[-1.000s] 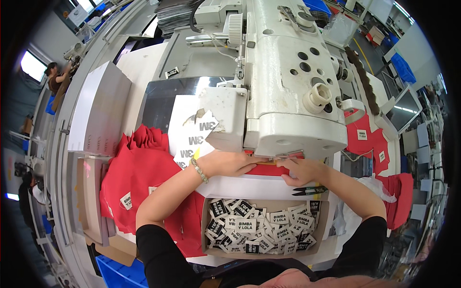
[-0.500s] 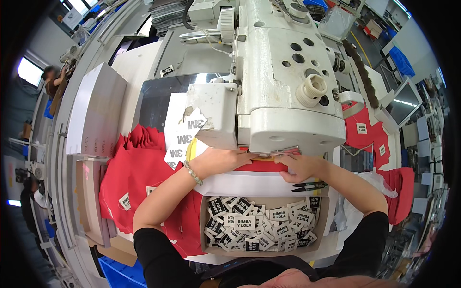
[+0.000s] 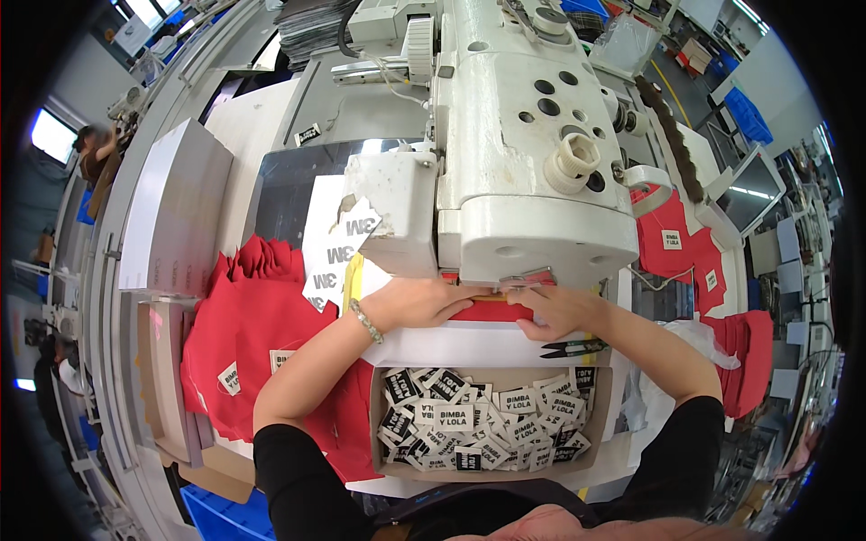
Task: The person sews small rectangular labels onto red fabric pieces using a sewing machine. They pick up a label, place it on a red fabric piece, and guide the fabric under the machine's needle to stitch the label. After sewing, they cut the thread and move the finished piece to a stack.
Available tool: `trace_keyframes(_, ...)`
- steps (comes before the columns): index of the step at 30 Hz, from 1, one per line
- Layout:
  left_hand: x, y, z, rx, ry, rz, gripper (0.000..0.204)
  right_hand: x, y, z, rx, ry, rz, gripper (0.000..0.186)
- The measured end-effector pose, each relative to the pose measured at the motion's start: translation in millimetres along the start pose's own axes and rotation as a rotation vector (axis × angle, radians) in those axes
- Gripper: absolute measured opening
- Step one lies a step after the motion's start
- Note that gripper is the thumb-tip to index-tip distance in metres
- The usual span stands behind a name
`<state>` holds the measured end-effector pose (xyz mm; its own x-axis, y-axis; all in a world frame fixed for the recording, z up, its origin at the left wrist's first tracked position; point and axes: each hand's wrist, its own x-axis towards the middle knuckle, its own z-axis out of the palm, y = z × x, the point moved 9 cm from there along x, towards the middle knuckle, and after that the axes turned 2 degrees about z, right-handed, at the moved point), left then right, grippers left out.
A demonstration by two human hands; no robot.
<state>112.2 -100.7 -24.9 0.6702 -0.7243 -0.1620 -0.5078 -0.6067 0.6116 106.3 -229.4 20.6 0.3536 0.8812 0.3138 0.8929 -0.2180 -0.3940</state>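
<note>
A red fabric piece lies under the head of a white sewing machine. On its left part my left hand rests with fingers stretched toward the needle area, a beaded bracelet on its wrist. My right hand is closed with bent fingers at the right part of the fabric, close to a small metal part with red on it. The machine head hides the needle and the far edge of the fabric. Black thread snips lie just below my right hand.
A cardboard box of black and white fabric labels stands in front of me. Red fabric pieces are heaped at left, beside a white box. More red pieces lie at right. Another person is at far left.
The whole view has shifted slightly, moving the machine a little left in the picture. My hands remain at the fabric under the machine head, the right fingers slightly more bent.
</note>
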Motion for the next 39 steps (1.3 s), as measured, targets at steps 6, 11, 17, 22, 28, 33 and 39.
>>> trace_keyframes(6,-15.4,6.6,-18.3,0.14,0.42,0.246,0.03,0.0,4.6,4.8,-0.008,-0.005,0.045,0.032)
trace_keyframes(11,-4.4,6.2,-8.6,0.03,0.238,0.096,0.032,-4.8,10.0,8.5,0.018,-0.02,0.068,0.033)
trace_keyframes(17,-1.2,13.5,-8.5,0.014,0.232,0.134,0.035,-3.1,9.5,5.7,0.031,-0.054,0.07,0.035)
trace_keyframes(22,-5.6,17.6,-12.7,0.006,0.257,0.126,0.036,-4.5,11.2,8.0,0.03,-0.071,0.074,0.034)
trace_keyframes(28,-23.0,16.9,-19.7,0.202,0.446,0.184,0.028,-2.3,9.0,7.0,0.038,-0.056,0.056,0.032)
trace_keyframes(33,-15.7,16.5,-18.2,0.213,0.358,0.149,0.029,0.0,7.6,5.1,0.026,-0.057,0.062,0.032)
trace_keyframes(39,-11.0,17.8,-21.2,0.161,0.304,0.11,0.033,-2.2,7.4,2.2,0.015,0.011,0.031,0.03)
